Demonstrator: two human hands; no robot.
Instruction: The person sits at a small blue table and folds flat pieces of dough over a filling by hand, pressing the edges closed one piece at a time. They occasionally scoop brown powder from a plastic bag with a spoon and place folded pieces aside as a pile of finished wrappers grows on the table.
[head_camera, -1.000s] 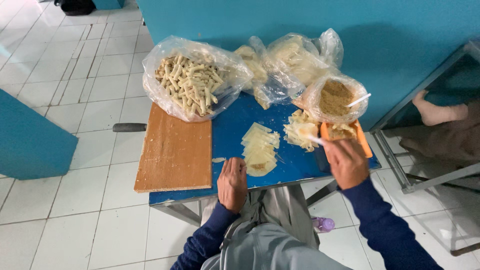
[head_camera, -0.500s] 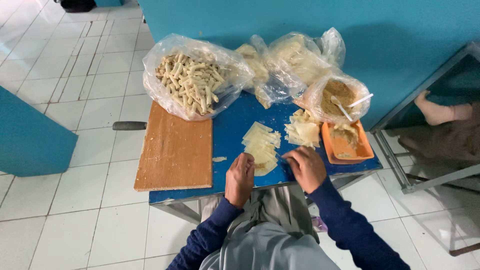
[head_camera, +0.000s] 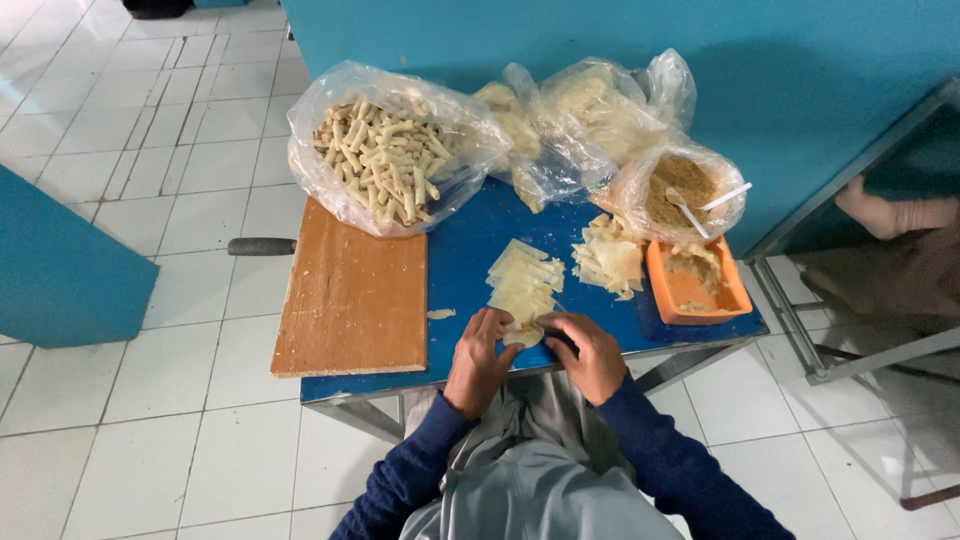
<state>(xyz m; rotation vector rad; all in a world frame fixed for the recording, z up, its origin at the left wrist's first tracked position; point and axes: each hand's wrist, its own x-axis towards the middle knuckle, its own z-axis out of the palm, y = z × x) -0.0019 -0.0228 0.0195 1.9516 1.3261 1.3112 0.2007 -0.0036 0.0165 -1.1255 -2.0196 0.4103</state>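
Note:
Both my hands rest at the near edge of the blue table (head_camera: 460, 250), on either side of the closest pale dough sheet (head_camera: 524, 333). My left hand (head_camera: 478, 360) touches its left edge; my right hand (head_camera: 590, 352) pinches its right edge. Just beyond lies an overlapping row of thin pale dough sheets (head_camera: 525, 280). A second loose pile of sheets (head_camera: 608, 258) sits to the right. An orange tray (head_camera: 695, 285) with some filling stands at the right edge.
A wooden board (head_camera: 350, 300) lies on the table's left. Behind are a plastic bag of finished rolls (head_camera: 385, 155), more plastic bags (head_camera: 590, 110) and a bag of brown filling with white spoons (head_camera: 685, 190). A person's bare foot (head_camera: 890, 212) shows at right.
My right hand came back from the orange tray to the near edge of the table. Both hands now meet around the closest dough sheet.

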